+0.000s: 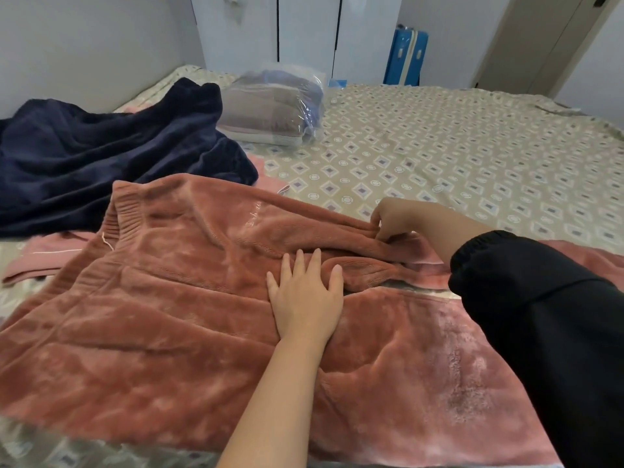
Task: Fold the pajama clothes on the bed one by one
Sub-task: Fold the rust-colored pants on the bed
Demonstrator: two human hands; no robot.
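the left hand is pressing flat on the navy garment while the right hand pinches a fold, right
No. The head view shows the left hand pressing flat on the pink fleece garment, not the navy garment lying beyond it; the right hand does pinch a fold.

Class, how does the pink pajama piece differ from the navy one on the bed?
The pink piece lies spread out in front; the navy piece sits crumpled behind it at left. The left hand presses the pink piece and the right hand pinches it; the navy piece is untouched. Both look fleecy.
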